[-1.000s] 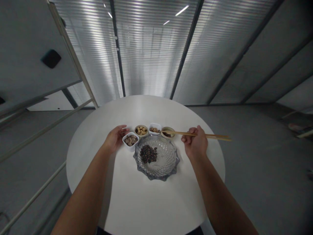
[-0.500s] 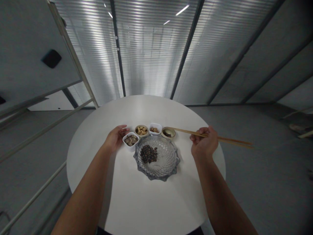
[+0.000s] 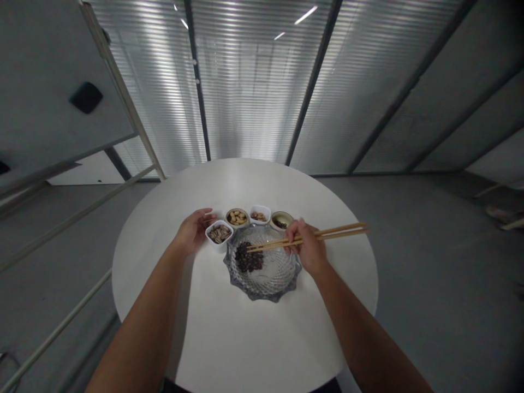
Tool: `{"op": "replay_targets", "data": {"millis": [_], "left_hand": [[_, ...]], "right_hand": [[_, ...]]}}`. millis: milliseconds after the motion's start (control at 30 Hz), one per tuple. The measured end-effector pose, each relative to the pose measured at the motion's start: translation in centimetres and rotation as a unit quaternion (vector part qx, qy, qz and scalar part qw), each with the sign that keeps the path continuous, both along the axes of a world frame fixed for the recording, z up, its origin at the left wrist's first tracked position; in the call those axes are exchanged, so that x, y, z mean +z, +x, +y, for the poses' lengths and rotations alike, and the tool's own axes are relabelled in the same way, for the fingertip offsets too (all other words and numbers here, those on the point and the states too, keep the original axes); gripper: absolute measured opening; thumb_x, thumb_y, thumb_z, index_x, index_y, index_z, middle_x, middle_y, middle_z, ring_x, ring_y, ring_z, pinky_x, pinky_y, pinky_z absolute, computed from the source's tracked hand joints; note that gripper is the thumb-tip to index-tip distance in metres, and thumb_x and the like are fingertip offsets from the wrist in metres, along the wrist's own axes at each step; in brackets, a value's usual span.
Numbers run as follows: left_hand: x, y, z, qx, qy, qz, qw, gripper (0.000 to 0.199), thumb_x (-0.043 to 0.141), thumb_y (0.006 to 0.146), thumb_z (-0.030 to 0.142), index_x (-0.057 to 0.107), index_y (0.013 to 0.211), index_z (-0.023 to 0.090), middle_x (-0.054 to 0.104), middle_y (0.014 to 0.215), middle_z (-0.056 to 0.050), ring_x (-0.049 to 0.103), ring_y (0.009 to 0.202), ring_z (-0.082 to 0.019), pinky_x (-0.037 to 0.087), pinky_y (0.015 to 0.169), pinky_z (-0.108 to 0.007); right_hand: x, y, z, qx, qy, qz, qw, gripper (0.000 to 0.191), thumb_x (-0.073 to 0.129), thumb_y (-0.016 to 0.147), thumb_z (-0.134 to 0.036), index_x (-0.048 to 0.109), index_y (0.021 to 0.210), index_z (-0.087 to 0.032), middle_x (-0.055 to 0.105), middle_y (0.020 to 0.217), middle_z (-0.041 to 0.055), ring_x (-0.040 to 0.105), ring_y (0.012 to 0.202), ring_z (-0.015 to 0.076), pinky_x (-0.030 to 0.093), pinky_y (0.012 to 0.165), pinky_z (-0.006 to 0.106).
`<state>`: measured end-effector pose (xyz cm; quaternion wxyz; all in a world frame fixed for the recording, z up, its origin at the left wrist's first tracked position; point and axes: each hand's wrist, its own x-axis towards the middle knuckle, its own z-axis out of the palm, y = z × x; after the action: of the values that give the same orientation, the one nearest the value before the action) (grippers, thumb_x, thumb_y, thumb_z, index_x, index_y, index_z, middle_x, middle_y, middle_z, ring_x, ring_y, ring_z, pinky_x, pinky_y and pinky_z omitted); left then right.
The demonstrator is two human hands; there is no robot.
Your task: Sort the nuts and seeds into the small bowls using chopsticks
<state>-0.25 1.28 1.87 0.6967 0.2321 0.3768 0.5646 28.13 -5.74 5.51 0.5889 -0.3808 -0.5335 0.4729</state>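
Note:
My right hand (image 3: 308, 245) is closed around a pair of wooden chopsticks (image 3: 338, 233). Their tips are over the dark seeds (image 3: 249, 259), which lie in the left part of a scalloped glass plate (image 3: 282, 281). Whether a seed is between the tips is too small to tell. My left hand (image 3: 194, 230) rests with fingers apart at the left side of a square white bowl (image 3: 221, 247), which contains striped sunflower seeds (image 3: 219, 234). It seems to touch the rim and holds nothing that I can see.
Behind the plate stand a round bowl of pale nuts (image 3: 237, 218), a white bowl with brown nuts (image 3: 258, 216) and a round bowl with a few dark seeds (image 3: 280, 221). All are on a round white table (image 3: 254, 338). A metal-framed board (image 3: 53, 71) leans in at the left.
My right hand has swung left and inward, bringing the chopstick tips from the far-right round bowl to the dark seeds in the plate. My left hand has stayed put.

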Motion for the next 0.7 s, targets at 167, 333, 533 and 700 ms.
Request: {"op": "replay_targets", "data": {"millis": [167, 333, 533, 700], "left_hand": [[-0.08, 0.0, 0.06, -0.006, 0.006, 0.0, 1.0, 0.019, 0.06, 0.078, 0.019, 0.064, 0.095, 0.012, 0.068, 0.081, -0.01, 0.065, 0.068, -0.021, 0.052, 0.062, -0.033], [-0.16, -0.02, 0.11, -0.005, 0.006, 0.012, 1.0, 0.017, 0.059, 0.079, 0.019, 0.064, 0.093, 0.013, 0.068, 0.083, -0.011, 0.065, 0.069, -0.021, 0.052, 0.062, -0.033], [0.15, 0.21, -0.03, 0.002, -0.002, 0.016, 1.0, 0.017, 0.06, 0.077, 0.018, 0.064, 0.093, 0.013, 0.068, 0.082, -0.01, 0.065, 0.068, -0.021, 0.052, 0.061, -0.032], [0.29, 0.36, -0.02, 0.003, -0.004, 0.014, 1.0, 0.017, 0.059, 0.077, 0.018, 0.064, 0.093, 0.013, 0.068, 0.082, -0.01, 0.065, 0.068, -0.021, 0.052, 0.061, -0.032]], "right_hand": [[-0.55, -0.17, -0.39, 0.028, 0.02, -0.067, 0.997, 0.051, 0.044, 0.088, -0.057, 0.055, 0.057, -0.018, 0.045, 0.041, -0.0032, 0.043, 0.037, 0.0098, 0.033, 0.039, 0.023], [-0.68, -0.29, -0.48, 0.033, 0.023, -0.093, 0.995, 0.052, 0.039, 0.091, -0.056, 0.056, 0.059, -0.018, 0.046, 0.042, -0.0029, 0.044, 0.039, 0.0098, 0.034, 0.041, 0.023], [-0.7, -0.4, -0.47, 0.039, 0.023, -0.114, 0.992, 0.055, 0.037, 0.089, -0.061, 0.056, 0.06, -0.019, 0.045, 0.042, -0.003, 0.047, 0.042, 0.0114, 0.038, 0.044, 0.024], [-0.79, -0.18, -0.47, 0.043, 0.017, -0.118, 0.992, 0.053, 0.036, 0.091, -0.059, 0.055, 0.061, -0.019, 0.042, 0.041, -0.0039, 0.049, 0.042, 0.0118, 0.038, 0.044, 0.024]]}}
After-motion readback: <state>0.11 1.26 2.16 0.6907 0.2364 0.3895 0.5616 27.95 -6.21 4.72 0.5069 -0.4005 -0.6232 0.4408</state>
